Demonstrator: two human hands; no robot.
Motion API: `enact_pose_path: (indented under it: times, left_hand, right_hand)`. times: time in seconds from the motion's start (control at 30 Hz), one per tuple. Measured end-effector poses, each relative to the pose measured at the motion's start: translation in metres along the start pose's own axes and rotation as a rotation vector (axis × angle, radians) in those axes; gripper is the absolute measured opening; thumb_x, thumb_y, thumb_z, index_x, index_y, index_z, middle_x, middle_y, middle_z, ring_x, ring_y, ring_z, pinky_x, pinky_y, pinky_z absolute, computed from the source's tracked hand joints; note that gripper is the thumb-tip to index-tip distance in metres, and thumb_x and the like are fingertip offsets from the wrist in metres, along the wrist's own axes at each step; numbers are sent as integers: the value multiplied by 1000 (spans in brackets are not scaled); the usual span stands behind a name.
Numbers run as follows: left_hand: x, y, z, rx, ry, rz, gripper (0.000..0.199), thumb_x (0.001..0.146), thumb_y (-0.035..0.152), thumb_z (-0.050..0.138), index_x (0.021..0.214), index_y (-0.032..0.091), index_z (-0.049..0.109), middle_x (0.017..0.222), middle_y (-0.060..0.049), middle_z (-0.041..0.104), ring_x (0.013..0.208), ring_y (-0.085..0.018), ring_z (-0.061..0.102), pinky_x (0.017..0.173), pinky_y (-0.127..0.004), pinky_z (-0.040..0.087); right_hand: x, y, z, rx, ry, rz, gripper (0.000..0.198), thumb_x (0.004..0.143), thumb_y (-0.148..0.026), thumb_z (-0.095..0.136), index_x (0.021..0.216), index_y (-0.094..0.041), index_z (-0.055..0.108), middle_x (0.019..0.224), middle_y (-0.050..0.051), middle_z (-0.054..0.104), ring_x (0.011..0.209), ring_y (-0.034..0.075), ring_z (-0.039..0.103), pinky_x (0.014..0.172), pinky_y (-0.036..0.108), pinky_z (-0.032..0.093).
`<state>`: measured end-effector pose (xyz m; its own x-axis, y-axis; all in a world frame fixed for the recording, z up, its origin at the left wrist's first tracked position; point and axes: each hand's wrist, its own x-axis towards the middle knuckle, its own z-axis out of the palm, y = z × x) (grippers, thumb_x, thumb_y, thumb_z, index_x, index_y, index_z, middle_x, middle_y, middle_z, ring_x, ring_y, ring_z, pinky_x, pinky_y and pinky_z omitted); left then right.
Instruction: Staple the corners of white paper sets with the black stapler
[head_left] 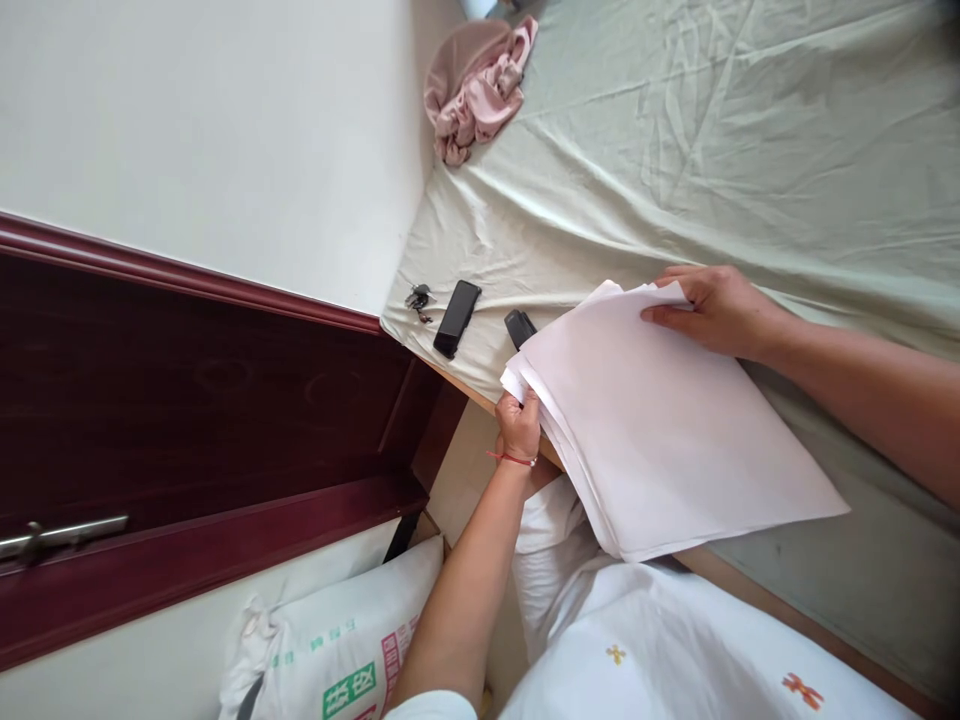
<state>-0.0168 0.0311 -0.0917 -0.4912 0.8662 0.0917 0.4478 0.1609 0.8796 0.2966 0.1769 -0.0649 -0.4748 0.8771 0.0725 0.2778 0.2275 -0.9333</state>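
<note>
The paper sheets [660, 430] right of centre are white with a faint pinkish cast. Pale grey-green covers the bedsheet [787, 180] at upper right; the bundled cloth [480, 95] at top centre is dusty pink. The phone [457, 318] near the middle is black, the door [187, 390] at left deep maroon. Lower left, a white sack [300, 620] — green and red print. Bottom centre, a white garment [660, 655] — small yellow and orange motifs.

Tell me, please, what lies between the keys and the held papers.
In the head view, a black phone and, nearer the papers, a partly hidden black object lie between them.
</note>
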Motion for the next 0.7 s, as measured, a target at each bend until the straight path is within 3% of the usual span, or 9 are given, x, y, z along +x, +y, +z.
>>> enact_pose_path:
  times: [0.1, 0.2, 0.33, 0.43, 0.5, 0.7]
  left_hand:
    - [0, 0, 1, 15, 27, -21, 41, 84, 59, 80, 85, 18, 77, 82, -6, 78, 94, -28, 77, 87, -35, 60]
    - [0, 2, 3, -60, -3, -5, 42, 85, 60, 80, 94, 18, 82, 95, -8, 83, 102, -29, 78, 97, -38, 60]
    - [-3, 12, 3, -166, -54, -8, 41, 90, 60, 78, 98, 20, 84, 102, -9, 85, 114, -32, 78, 109, -42, 57]
    - [-4, 18, 3, -189, -48, -34, 41, 88, 59, 78, 96, 19, 84, 101, -9, 84, 110, -31, 78, 104, -40, 59]
    - [-4, 18, 2, -198, -50, -43, 40, 88, 57, 77, 95, 18, 83, 100, -9, 83, 108, -30, 77, 101, -38, 59]
    - [-6, 0, -1, -138, 176, -113, 45, 85, 64, 76, 73, 20, 74, 76, -3, 71, 98, -26, 74, 98, -37, 58]
  right_hand:
    - [-1, 1, 1, 28, 14, 81, 24, 86, -48, 67, 97, -27, 71, 98, 6, 77, 85, 28, 71, 78, 42, 54]
    - [-1, 1, 2, -7, 29, 108, 26, 85, -46, 66, 102, -27, 71, 93, 5, 76, 83, 29, 70, 75, 42, 53]
    - [1, 2, 2, -25, 61, 48, 26, 87, -50, 65, 95, -26, 70, 100, 8, 75, 84, 28, 68, 76, 41, 51]
    - [1, 2, 2, -40, 98, 4, 30, 87, -56, 66, 87, -26, 72, 108, 8, 74, 85, 26, 67, 76, 40, 51]
    - [1, 2, 1, -48, 89, 6, 32, 89, -57, 65, 84, -26, 72, 102, 7, 73, 84, 26, 66, 74, 38, 50]
    - [-1, -1, 0, -21, 65, 13, 30, 90, -53, 64, 82, -25, 70, 94, 7, 70, 84, 26, 66, 74, 39, 48]
